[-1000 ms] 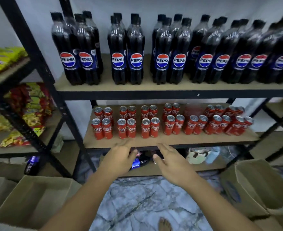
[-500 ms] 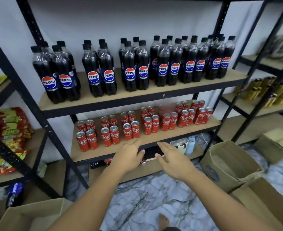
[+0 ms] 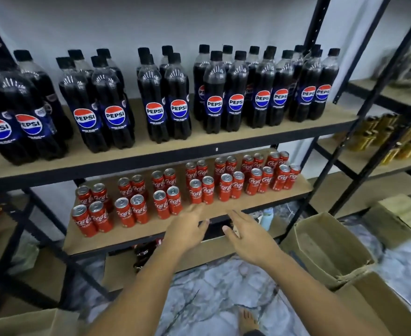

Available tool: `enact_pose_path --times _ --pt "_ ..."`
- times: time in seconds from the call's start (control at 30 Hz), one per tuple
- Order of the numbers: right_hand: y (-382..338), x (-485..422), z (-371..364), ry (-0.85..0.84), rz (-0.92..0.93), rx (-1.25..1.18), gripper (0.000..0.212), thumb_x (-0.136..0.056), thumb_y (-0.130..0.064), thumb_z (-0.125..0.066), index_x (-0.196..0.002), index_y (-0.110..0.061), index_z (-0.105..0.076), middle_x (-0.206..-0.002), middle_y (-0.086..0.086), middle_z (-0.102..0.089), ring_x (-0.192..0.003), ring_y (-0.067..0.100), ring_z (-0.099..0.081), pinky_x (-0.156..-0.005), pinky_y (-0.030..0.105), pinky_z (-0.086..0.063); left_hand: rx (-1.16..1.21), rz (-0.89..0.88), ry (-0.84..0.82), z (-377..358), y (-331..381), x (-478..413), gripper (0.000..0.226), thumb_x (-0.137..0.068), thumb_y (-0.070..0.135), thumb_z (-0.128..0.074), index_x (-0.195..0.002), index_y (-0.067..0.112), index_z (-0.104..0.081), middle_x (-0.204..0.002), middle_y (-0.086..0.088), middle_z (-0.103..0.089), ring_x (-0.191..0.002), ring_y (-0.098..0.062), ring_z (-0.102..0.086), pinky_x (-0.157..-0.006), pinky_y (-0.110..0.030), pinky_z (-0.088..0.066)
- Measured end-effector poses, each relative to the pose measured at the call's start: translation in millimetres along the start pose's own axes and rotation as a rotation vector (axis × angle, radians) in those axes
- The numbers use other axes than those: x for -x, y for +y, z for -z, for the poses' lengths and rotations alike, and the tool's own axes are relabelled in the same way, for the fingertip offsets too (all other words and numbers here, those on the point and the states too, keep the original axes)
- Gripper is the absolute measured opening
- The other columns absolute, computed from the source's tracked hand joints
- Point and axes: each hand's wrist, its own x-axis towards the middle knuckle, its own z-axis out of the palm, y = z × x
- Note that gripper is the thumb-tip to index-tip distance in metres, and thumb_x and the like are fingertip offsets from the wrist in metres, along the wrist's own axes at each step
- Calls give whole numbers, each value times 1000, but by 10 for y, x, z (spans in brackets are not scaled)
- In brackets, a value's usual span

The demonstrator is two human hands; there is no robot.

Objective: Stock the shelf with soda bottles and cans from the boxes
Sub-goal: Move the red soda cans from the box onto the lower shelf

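Note:
Several dark Pepsi bottles (image 3: 177, 110) stand in pairs along the upper shelf board (image 3: 199, 139). Below them, several red Coca-Cola cans (image 3: 201, 190) stand in paired rows on the lower shelf board (image 3: 136, 235). My left hand (image 3: 187, 229) hovers just in front of that lower board's front edge, fingers straight and empty. My right hand (image 3: 248, 235) is beside it, a little lower, fingers also extended and holding nothing. Neither hand touches a can.
An open cardboard box (image 3: 330, 248) sits on the marble floor at the right, with another box (image 3: 379, 309) nearer me and one (image 3: 30, 323) at the lower left. Black shelf uprights (image 3: 374, 98) frame neighbouring racks with yellow jars (image 3: 379, 132). My bare foot (image 3: 247, 321) is below.
The view has swung right and drawn closer to the shelf. Both hands stay open and empty in front of the can shelf, shifted slightly right along its edge.

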Motion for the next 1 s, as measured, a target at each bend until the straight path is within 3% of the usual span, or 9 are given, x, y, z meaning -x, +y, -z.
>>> enact_pose_path --times 0.1,0.2,0.37,0.47,0.53,0.67,0.73,0.9,1.0 --pt "235 -442 82 -70 30 -9 57 -105 -46 -42 -153 -16 -38 -153 3 -45 -135 22 -45 -111 33 -37 -11 93 -1 -98 23 -368 59 -103 37 -52 -157 23 -33 -159 -2 -40 -142 -23 -41 -113 -36 -38" --pt "441 -849 166 -117 79 -69 52 -104 -39 -49 -150 -16 -43 -149 2 -49 -135 23 -47 -110 31 -38 7 207 -11 -183 52 -650 60 -102 37 -55 -157 22 -34 -156 -5 -44 -140 -25 -45 -112 -37 -41" --pt "788 -1640 -61 -183 117 -155 58 -97 -47 -49 -149 -23 -43 -148 -1 -52 -132 22 -52 -109 40 -44 61 359 57 -361 -109 -1131 56 -98 27 -63 -150 20 -43 -145 -6 -55 -128 -25 -55 -99 -30 -43" --pt "947 -2100 -385 -119 115 -186 59 -97 -40 -55 -152 -25 -39 -146 -1 -52 -129 22 -54 -105 41 -47 61 398 73 -564 -436 -1505 57 -94 32 -67 -146 30 -45 -131 -1 -63 -117 -23 -61 -83 -28 -44" --pt "1014 -2389 -583 -59 99 -179 62 -98 -36 -58 -154 -29 -32 -150 -2 -46 -130 24 -53 -104 44 -49 57 394 72 -710 -660 -1761 62 -91 37 -68 -146 37 -41 -126 0 -65 -111 -25 -65 -85 -32 -49" --pt "1079 -2830 -843 -13 66 -128 71 -98 -34 -60 -158 -27 -23 -156 7 -37 -132 32 -52 -103 48 -49 79 342 94 -881 -932 -2143 82 -87 34 -75 -155 37 -29 -146 -5 -50 -122 -26 -60 -103 -45 -50" --pt "1146 -3018 -1064 -26 69 -100 75 -98 -33 -60 -160 -26 -19 -150 13 -43 -128 34 -54 -101 46 -49 30 314 70 -1059 -1098 -2315 85 -86 36 -76 -156 38 -27 -149 -6 -49 -126 -28 -57 -105 -46 -48" --pt "1214 -3203 -1168 -34 75 -84 75 -94 -17 -61 -158 -29 -24 -130 16 -56 -114 34 -60 -93 37 -48 -8 222 135 -1137 -1206 -2496 50 -88 30 -76 -133 26 -54 -127 -6 -64 -112 -28 -63 -94 -41 -51" --pt "1249 -3196 -1185 -39 91 -100 75 -93 -12 -62 -157 -30 -26 -129 11 -56 -105 22 -61 -91 30 -45 20 201 146 -1172 -1280 -2474 49 -88 29 -77 -132 27 -56 -128 -4 -65 -114 -25 -62 -95 -36 -49"
